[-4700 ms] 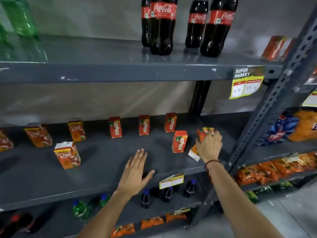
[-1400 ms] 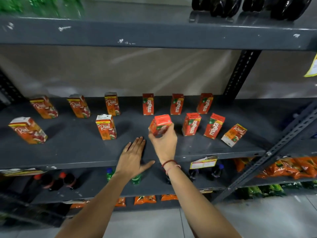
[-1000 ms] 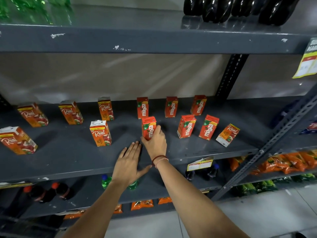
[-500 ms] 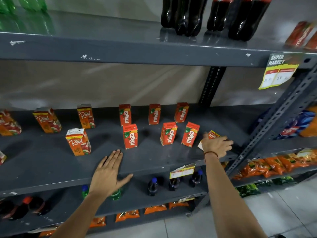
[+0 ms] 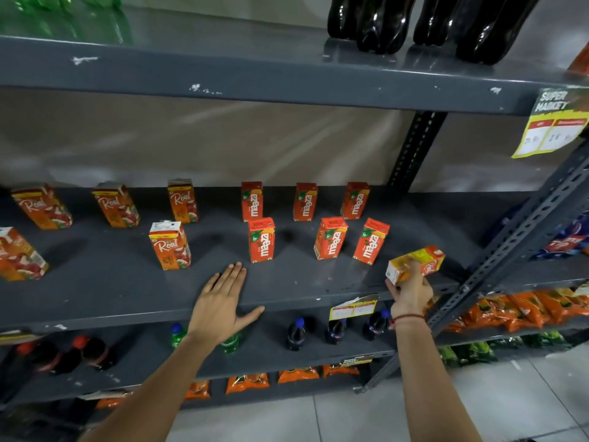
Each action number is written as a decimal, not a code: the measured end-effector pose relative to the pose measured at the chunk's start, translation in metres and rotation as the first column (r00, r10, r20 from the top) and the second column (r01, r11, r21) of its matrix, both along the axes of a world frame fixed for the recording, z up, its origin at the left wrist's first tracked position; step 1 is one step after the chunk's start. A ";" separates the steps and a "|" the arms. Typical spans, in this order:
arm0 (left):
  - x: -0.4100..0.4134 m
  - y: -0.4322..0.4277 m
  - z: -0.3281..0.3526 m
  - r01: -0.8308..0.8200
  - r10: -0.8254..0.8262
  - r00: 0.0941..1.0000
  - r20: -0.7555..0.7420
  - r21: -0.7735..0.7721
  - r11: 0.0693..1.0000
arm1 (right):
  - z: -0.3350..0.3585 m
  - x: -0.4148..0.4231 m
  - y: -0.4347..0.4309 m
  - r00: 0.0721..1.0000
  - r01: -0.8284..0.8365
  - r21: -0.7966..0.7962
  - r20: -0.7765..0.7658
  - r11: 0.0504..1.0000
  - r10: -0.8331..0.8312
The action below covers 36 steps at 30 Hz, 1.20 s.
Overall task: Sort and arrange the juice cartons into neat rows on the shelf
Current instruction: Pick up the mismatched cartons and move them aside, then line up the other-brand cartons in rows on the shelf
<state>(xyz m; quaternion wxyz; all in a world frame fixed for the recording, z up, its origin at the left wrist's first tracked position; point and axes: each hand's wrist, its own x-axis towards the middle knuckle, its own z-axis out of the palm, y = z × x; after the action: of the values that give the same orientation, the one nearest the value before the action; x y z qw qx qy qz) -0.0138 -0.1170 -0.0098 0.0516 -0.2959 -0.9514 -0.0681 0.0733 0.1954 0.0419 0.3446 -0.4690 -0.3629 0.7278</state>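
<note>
Small juice cartons stand on the grey middle shelf (image 5: pixel 95 291). Red Maaza cartons form a back row of three (image 5: pixel 305 201) and a front row of three (image 5: pixel 330 238). Orange Real cartons stand to the left, three at the back (image 5: pixel 182 200), one in front (image 5: pixel 170 245) and one at the far left (image 5: pixel 17 255). My right hand (image 5: pixel 409 290) grips another Real carton (image 5: pixel 414 263), tipped on its side just above the shelf's right end. My left hand (image 5: pixel 223 306) lies flat, fingers apart, on the shelf's front edge.
Dark cola bottles (image 5: pixel 382 23) and green bottles (image 5: pixel 63 8) stand on the upper shelf. A slanted metal upright (image 5: pixel 522 237) is right of my right hand. Small bottles (image 5: pixel 294 333) and orange snack packs (image 5: pixel 526 309) fill the shelves below. A yellow price tag (image 5: pixel 551 122) hangs top right.
My right hand set a Maaza carton upright at the left of the front row, then reached right and picked up the lying Real carton. My left hand stayed flat on the shelf.
</note>
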 end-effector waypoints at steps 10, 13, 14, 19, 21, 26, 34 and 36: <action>0.016 -0.106 0.010 -0.097 0.083 0.995 0.063 0.270 0.958 | -0.022 -0.025 -0.163 0.951 -0.245 0.263 -0.123 0.933 0.285; 0.003 -0.154 0.011 -0.214 0.205 0.977 0.064 0.278 0.936 | -0.017 -0.043 -0.220 0.914 -0.314 0.422 -0.108 0.850 0.391; -0.002 -0.167 0.011 -0.243 0.235 0.970 0.063 0.269 0.932 | -0.015 -0.049 -0.240 0.899 -0.339 0.465 -0.095 0.818 0.427; -0.019 -0.216 0.004 -0.313 0.303 0.949 0.081 0.167 0.935 | -0.006 -0.078 -0.326 0.830 -0.467 0.648 0.087 0.601 0.551; -0.020 -0.224 -0.001 -0.297 0.290 0.954 0.075 0.131 0.946 | -0.003 -0.091 -0.352 0.795 -0.526 0.685 0.185 0.505 0.577; -0.022 -0.225 -0.005 -0.279 0.273 0.960 0.065 0.127 0.952 | 0.000 -0.126 -0.394 0.703 -0.644 0.725 0.435 0.245 0.564; -0.026 -0.226 -0.013 -0.267 0.264 0.964 0.041 0.144 0.953 | -0.013 -0.171 -0.421 0.619 -0.732 0.677 0.617 0.072 0.485; -0.027 -0.226 -0.016 -0.260 0.258 0.966 0.033 0.144 0.955 | -0.018 -0.172 -0.424 0.606 -0.742 0.668 0.628 0.061 0.489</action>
<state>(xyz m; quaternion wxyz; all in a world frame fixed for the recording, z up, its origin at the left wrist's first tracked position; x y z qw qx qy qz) -0.0404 -0.3429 -0.0255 0.0752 -0.1637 -0.9747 -0.1325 -0.0990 -0.2288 0.0242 0.1441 -0.0831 -0.8916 0.4211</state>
